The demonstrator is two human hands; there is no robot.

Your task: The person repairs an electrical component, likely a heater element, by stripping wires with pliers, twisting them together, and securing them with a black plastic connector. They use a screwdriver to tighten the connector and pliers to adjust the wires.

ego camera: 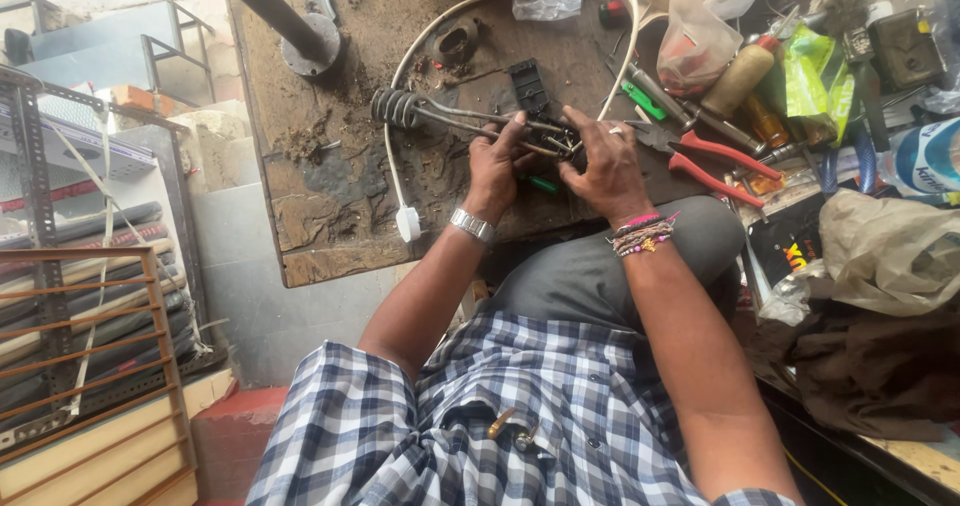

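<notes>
An immersion heater with a dark coiled element (396, 108) and two long metal rods lies on a worn, dirty workbench (330, 196). My left hand (497, 166), a metal watch at its wrist, grips the rods near their terminal end. My right hand (603, 162), with beaded bracelets at the wrist, pinches the small terminal parts (558, 144) between the two hands. A white cord (392, 166) loops over the bench and ends in a white plug (408, 224). A black plastic cover (529, 86) lies just beyond my fingers.
Red-handled pliers (712, 156) lie right of my right hand. Beyond them are a green-handled screwdriver (640, 100), a brown bottle (738, 78), plastic bags (694, 42) and a green bag (812, 78). A metal pole with a round base (310, 44) stands at the bench's far left. Metal shelving (60, 266) stands left.
</notes>
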